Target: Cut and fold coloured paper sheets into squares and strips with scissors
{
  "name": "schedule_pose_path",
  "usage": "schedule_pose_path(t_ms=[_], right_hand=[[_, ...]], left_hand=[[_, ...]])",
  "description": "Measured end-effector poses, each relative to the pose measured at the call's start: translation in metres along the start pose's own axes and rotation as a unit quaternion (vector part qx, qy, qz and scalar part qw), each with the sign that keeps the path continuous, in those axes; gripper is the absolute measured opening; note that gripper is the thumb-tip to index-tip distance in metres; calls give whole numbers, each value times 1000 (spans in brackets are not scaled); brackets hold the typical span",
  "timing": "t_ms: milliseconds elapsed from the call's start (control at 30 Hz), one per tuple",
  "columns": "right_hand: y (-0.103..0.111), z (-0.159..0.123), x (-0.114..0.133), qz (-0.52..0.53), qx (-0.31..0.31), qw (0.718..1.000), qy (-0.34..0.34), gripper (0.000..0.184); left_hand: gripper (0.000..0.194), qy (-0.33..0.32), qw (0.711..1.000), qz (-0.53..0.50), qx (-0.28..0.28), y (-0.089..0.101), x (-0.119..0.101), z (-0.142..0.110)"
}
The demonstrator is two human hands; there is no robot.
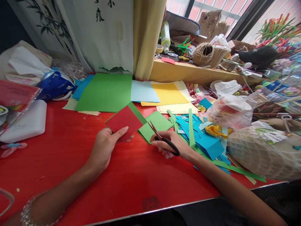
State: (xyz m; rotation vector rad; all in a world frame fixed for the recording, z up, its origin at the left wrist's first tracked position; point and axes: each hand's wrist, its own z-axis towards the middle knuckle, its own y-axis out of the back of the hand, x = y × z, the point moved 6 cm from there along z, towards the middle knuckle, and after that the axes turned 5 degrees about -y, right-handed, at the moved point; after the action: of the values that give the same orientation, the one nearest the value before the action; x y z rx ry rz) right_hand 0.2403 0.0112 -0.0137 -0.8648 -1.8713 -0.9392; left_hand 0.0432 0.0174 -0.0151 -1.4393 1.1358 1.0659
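Note:
My left hand pinches a red paper square with a green paper sheet behind it, the thumb lying on the red face. In my right hand is a pair of black-handled scissors, its blades pointing up and left, a little apart from the held paper. Between the hands, flat on the red table, lie green paper squares. Beside my right hand spreads a heap of blue paper scraps, with a green paper strip on top.
Large green, light blue and yellow sheets lie along the back. A blue tissue pack and a white box stand left. At right sit a plastic bag and a net-wrapped bundle. Twine rests on the sill.

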Motion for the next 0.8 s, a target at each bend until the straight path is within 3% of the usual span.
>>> schedule_pose_path(t_ms=[167, 633, 800], right_hand=[[-6, -2, -1, 4, 28, 999, -24, 26], [-11, -3, -1, 21, 29, 999, -20, 27], [-11, -3, 0, 15, 23, 999, -23, 30]], left_hand=[[19, -15, 1000, -17, -3, 1, -2, 0], [34, -15, 996, 81, 37, -3, 3, -6], [27, -2, 996, 75, 47, -4, 4, -6]])
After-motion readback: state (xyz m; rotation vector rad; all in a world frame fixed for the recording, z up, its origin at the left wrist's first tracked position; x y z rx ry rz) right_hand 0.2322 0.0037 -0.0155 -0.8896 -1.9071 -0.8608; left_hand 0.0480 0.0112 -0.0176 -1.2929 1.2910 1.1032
